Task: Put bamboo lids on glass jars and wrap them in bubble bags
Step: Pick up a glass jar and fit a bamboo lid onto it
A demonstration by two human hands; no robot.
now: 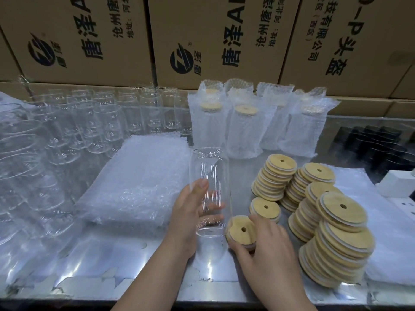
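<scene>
My left hand (190,212) grips a tall clear glass jar (210,176) that stands upright on the table, open at the top with no lid. Just right of the jar's base, my right hand (267,245) pinches a round bamboo lid (240,230) with a small centre hole, lying on the table. Leaning stacks of bamboo lids (336,234) stand at the right. A flat pile of bubble bags (139,182) lies left of the jar.
Several wrapped, lidded jars (244,131) stand behind the jar. Rows of empty glass jars (74,131) fill the left and back. Cardboard boxes (213,37) wall off the rear. White small boxes (397,185) and dark items (377,144) sit at the far right. The table's front edge (202,301) runs below my arms.
</scene>
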